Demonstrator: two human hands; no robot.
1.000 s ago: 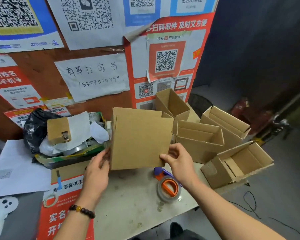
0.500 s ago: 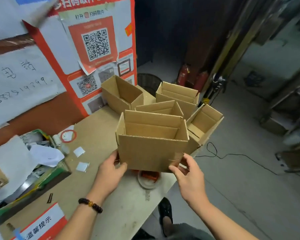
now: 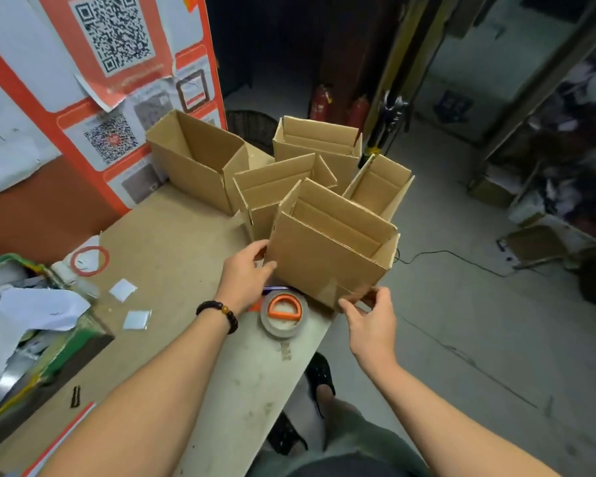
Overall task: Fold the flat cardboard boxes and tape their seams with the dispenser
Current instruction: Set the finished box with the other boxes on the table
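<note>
An open-topped folded cardboard box (image 3: 324, 259) sits tilted at the table's right edge, partly over the floor. My left hand (image 3: 246, 273) holds its left side, thumb on the front face. My right hand (image 3: 369, 316) pinches its lower right corner. The tape dispenser (image 3: 284, 313), an orange handle inside a roll of tape, lies on the table just below the box, between my hands. Several more folded open boxes (image 3: 200, 166) are grouped behind it.
The beige table (image 3: 172, 242) ends just right of the dispenser, with grey floor beyond. A cluttered green tray of papers (image 3: 31, 321) sits at the left. A red tape ring (image 3: 90, 260) and small white squares (image 3: 123, 290) lie mid-table. Posters cover the back wall.
The box was carried to the right and turned open side up, and now sits next to the other folded boxes. My view swung right with it. Both hands still hold it.
</note>
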